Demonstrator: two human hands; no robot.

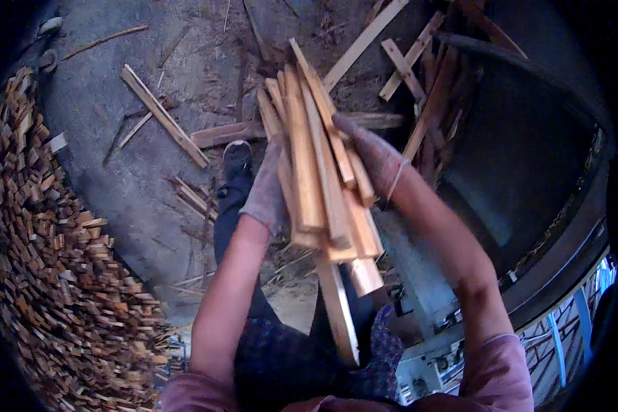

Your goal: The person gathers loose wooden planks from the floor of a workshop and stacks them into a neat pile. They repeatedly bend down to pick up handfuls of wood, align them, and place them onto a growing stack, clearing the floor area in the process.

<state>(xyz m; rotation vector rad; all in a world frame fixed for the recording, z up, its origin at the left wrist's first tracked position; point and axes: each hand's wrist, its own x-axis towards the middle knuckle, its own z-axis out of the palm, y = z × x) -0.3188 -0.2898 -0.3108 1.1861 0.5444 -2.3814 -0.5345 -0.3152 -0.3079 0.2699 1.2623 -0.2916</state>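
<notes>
Between my two gloved hands is a loose bundle of wooden sticks (309,158), pale and split or sawn, with uneven ends. My left hand (268,182) presses against the bundle's left side, its fingers mostly hidden behind the wood. On the right side my right hand (374,151) clasps the sticks, fingers reaching over the upper part. The near ends point toward my body, and one longer stick (338,309) sticks out below the others. The bundle is held up off the floor, above my legs.
A large stack of cut wood (62,261) fills the left side. Loose sticks (165,113) and scraps lie on the grey floor (199,41). More boards (432,103) lean in a heap at the far right, beside a dark machine-like surface (515,165) with a curved-looking edge.
</notes>
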